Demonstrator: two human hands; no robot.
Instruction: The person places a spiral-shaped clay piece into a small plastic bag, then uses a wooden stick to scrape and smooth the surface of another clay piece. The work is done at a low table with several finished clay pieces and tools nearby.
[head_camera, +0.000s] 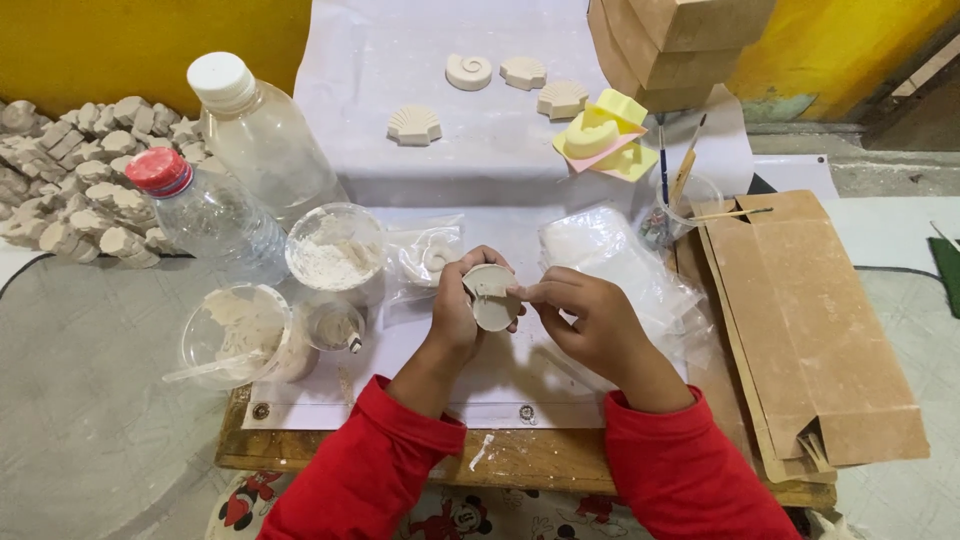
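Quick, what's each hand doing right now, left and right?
Left hand: closed around a round white plaster piece.
Right hand: fingertips pinched at the piece's edge; what they hold cannot be told.

Both arms wear bright red long sleeves (400, 450), cuffs bunched at the wrists. The left hand (455, 315) and right hand (590, 320) are bare, without rings or gloves.

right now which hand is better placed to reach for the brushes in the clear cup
Right. The right hand only pinches the edge of the round plaster piece, and the clear cup of brushes stands on its side, beyond the plastic bags. The left hand cradles the piece, so it is occupied.
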